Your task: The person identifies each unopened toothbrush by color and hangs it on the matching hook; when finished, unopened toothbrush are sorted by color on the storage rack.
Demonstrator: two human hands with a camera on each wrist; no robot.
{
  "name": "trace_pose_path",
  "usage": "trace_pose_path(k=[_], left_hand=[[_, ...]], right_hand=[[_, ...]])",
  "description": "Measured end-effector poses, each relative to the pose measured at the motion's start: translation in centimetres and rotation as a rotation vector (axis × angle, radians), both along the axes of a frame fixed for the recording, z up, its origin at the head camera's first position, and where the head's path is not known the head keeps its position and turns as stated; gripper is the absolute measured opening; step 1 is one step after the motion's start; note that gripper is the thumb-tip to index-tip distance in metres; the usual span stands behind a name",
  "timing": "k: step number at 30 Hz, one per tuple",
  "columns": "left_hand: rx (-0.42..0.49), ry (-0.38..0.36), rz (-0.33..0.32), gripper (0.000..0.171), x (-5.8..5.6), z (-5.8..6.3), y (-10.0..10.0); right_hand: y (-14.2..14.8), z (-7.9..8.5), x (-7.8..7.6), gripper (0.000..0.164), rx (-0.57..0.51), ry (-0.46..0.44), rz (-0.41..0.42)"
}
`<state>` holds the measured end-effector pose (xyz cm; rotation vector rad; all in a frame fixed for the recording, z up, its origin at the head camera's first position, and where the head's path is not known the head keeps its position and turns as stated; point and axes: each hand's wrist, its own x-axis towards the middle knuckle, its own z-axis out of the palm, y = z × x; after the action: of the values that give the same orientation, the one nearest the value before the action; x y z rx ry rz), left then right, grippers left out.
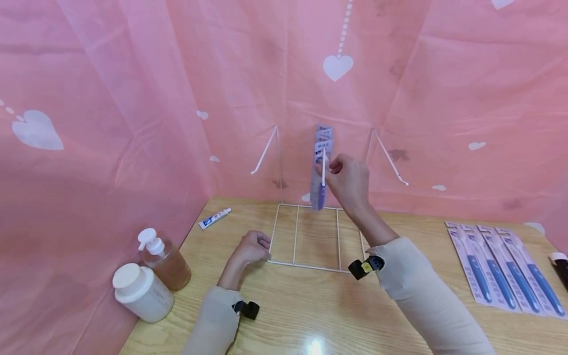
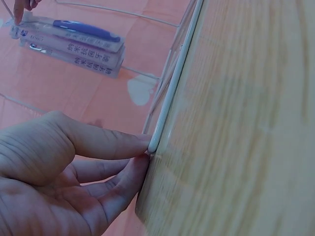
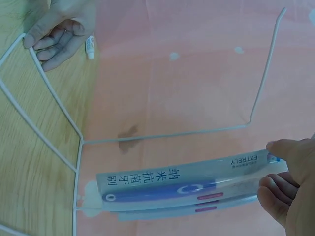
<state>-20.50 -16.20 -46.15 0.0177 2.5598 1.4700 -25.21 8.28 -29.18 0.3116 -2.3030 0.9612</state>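
A white wire display rack (image 1: pixel 306 267) stands on the table, with arms sticking out at its left, middle and right. Its front left corner is pinched between the thumb and fingers of my left hand (image 1: pixel 253 247), also seen in the left wrist view. Several packaged toothbrushes (image 1: pixel 316 190) with purple handles hang one behind another on the middle arm. My right hand (image 1: pixel 350 181) is raised beside that arm, pinching the upper end of the frontmost packaged toothbrush (image 3: pixel 147 183). In the left wrist view the packs' lower ends overlap a rack wire.
Several packaged blue toothbrushes (image 1: pixel 506 271) lie in a row at the right. A small toothpaste tube (image 1: pixel 215 218), a pump bottle (image 1: pixel 168 264) and a white jar (image 1: pixel 144 293) are at the left. A dark bottle (image 1: pixel 560 266) shows at the right edge. Pink cloth (image 1: pixel 248 74) hangs behind.
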Motion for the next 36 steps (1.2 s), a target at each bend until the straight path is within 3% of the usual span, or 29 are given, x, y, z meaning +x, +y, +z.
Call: trace_pose_path(k=[6, 11, 17, 23, 29, 36], left_hand=[[-0.002, -0.001, 0.012, 0.038, -0.1, -0.1, -0.2], [0.003, 0.008, 0.004, 0.038, -0.1, -0.2, -0.4], [0.005, 0.004, 0.016, 0.040, 0.2, -0.3, -0.8], [0.015, 0.000, 0.013, 0.039, 0.2, -0.4, -1.0], [0.008, -0.006, 0.025, 0.039, 0.3, -0.3, -1.4], [0.024, 0.014, 0.019, 0.039, 0.4, -0.4, -1.6]], right_hand=[[1.3, -1.1, 0.2, 0.037, 0.055, -0.028, 0.015], [4.5, -2.8, -0.1, 0.042, 0.164, -0.104, 0.023], [11.7, -4.5, -1.0, 0.047, 0.342, -0.305, -0.013], [21.0, -5.7, -1.8, 0.049, 0.484, -0.476, -0.140], [28.1, -7.9, -1.3, 0.039, 0.507, -0.560, -0.181], [31.8, -10.7, -0.6, 0.042, 0.428, -0.654, -0.193]])
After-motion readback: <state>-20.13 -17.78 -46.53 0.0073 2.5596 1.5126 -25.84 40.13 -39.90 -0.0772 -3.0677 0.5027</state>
